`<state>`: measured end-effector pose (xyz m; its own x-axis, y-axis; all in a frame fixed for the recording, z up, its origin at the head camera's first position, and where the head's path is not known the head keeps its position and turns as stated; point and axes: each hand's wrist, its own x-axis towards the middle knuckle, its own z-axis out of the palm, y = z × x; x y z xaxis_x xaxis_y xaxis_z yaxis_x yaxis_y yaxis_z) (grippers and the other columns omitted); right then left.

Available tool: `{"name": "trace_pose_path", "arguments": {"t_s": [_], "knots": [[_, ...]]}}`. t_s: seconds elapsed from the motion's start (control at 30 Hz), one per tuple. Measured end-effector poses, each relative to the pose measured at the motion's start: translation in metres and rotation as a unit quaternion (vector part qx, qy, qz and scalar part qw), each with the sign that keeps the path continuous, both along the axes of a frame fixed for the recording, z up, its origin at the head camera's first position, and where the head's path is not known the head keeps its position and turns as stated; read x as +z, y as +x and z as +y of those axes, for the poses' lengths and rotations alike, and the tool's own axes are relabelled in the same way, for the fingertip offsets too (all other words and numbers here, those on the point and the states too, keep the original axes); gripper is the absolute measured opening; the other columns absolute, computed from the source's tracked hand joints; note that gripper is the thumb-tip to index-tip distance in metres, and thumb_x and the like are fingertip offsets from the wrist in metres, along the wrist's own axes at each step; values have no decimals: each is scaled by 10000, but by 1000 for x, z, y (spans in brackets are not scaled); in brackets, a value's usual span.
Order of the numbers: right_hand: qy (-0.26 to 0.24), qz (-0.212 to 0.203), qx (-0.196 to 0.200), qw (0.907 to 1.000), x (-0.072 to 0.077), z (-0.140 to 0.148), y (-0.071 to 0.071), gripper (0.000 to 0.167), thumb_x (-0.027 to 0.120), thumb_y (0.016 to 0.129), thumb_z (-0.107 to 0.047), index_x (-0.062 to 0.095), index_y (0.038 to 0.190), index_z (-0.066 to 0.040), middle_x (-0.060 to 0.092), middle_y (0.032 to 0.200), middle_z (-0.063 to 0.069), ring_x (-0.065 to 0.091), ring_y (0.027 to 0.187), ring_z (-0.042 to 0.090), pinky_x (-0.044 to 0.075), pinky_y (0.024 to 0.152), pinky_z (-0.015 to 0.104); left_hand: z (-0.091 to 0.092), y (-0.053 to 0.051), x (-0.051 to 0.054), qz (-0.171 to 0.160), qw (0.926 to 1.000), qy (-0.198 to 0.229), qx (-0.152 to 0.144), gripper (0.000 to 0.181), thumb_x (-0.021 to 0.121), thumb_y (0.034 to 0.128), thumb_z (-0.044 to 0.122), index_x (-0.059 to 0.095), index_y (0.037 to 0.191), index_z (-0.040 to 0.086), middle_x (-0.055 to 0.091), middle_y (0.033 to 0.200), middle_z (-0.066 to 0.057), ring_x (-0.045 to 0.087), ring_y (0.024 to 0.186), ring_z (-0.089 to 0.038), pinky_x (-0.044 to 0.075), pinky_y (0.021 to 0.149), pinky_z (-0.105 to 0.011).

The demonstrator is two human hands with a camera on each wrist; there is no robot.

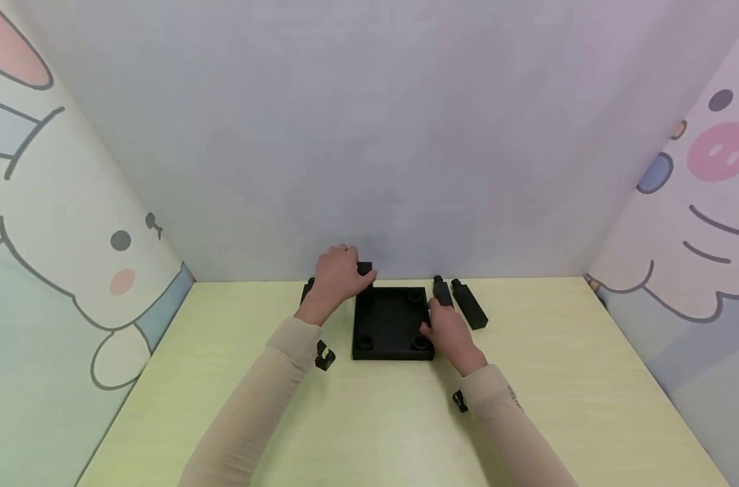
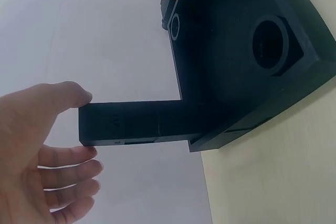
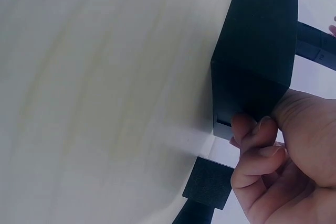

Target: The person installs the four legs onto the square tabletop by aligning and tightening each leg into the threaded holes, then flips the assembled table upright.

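A black square tabletop lies underside up, with round sockets in its corners. One black table leg stands upright in its far-left corner. My left hand holds the leg's free end between thumb and forefinger, the other fingers loosely bent. Whether the leg is fully seated cannot be told. On the right side, my right hand grips the tabletop's edge, with curled fingers against its side. Two loose legs lie beyond that hand: a nearer leg and a farther leg.
Another black piece shows partly behind my left wrist. Small black devices, a left one and a right one, sit by my wrists. A pale wall rises behind the light wooden table. Printed side panels flank it.
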<state>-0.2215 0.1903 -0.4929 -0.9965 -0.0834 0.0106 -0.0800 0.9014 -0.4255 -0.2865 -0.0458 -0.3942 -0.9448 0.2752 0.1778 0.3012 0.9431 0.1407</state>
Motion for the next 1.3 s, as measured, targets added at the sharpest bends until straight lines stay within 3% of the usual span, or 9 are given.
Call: {"name": "trace_pose_path", "arguments": {"t_s": [0.1, 0.3, 0.53, 0.73, 0.9, 1.0, 1.1, 1.17, 1.3], "knots": [[-5, 37, 5, 10000, 0, 0, 1, 408, 695, 936, -151, 547, 1257, 53, 687, 840, 171, 549, 600, 200, 450, 565, 327, -2, -1, -1, 41, 9998, 98, -139, 434, 629, 959, 469, 658, 929, 37, 657, 935, -136, 614, 868, -313, 524, 733, -424], [-4, 21, 14, 10000, 2, 0, 1, 410, 696, 937, -153, 546, 1261, 48, 681, 825, 167, 543, 597, 197, 450, 567, 328, -4, -2, -1, -305, 9978, 533, -236, 425, 660, 963, 433, 685, 991, 11, 647, 994, -142, 592, 894, -291, 517, 785, -403], [3, 3, 63, 10000, 2, 1, 0, 393, 692, 943, -156, 542, 1248, 43, 672, 828, 156, 542, 609, 196, 445, 571, 322, -5, -4, 0, -245, 9966, 676, -409, 390, 707, 948, 409, 671, 837, 37, 614, 873, -119, 515, 745, -226, 422, 675, -326], [-34, -56, 111, 9999, 1, 2, -1, 396, 674, 956, -156, 532, 1265, 46, 673, 842, 154, 542, 622, 195, 440, 577, 315, -6, -3, -1, -367, 9944, 918, -361, 390, 714, 945, 408, 707, 928, 18, 631, 923, -112, 540, 781, -214, 461, 699, -318], [-124, -107, 85, 9998, 0, 3, -1, 426, 673, 960, -156, 524, 1303, 46, 677, 831, 148, 537, 617, 186, 435, 580, 306, -8, -5, -3, -570, 9911, 1158, -319, 425, 725, 929, 442, 594, 768, 71, 474, 785, -35, 381, 649, -146, 323, 589, -270], [-147, -60, 123, 9998, -1, 3, -2, 434, 684, 950, -149, 526, 1298, 57, 663, 787, 128, 531, 609, 183, 432, 578, 306, -11, -7, -6, -719, 9889, 1273, -249, 432, 722, 923, 478, 657, 847, 57, 565, 856, -44, 450, 680, -133, 405, 624, -269], [-148, -5, 156, 9998, -2, 5, -2, 439, 690, 942, -147, 531, 1292, 67, 634, 734, 102, 522, 598, 178, 423, 573, 303, -13, -7, -8, -708, 9892, 1253, -285, 482, 719, 922, 491, 730, 1094, 41, 687, 1089, -92, 633, 864, -181, 556, 792, -339], [-142, 7, 172, 9998, -2, 5, -2, 443, 689, 942, -148, 532, 1295, 70, 614, 702, 88, 516, 587, 174, 414, 563, 297, -14, -7, -8, -674, 9893, 1231, -389, 515, 710, 931, 485, 726, 1154, 21, 698, 1152, -130, 672, 967, -238, 577, 867, -394], [-123, -11, 181, 9998, -3, 5, -3, 447, 682, 949, -152, 529, 1307, 67, 594, 681, 72, 508, 574, 164, 401, 553, 285, -18, -6, -9, -703, 9860, 1418, -524, 527, 700, 937, 491, 719, 1180, 25, 701, 1179, -141, 684, 1040, -280, 578, 900, -430]]}}
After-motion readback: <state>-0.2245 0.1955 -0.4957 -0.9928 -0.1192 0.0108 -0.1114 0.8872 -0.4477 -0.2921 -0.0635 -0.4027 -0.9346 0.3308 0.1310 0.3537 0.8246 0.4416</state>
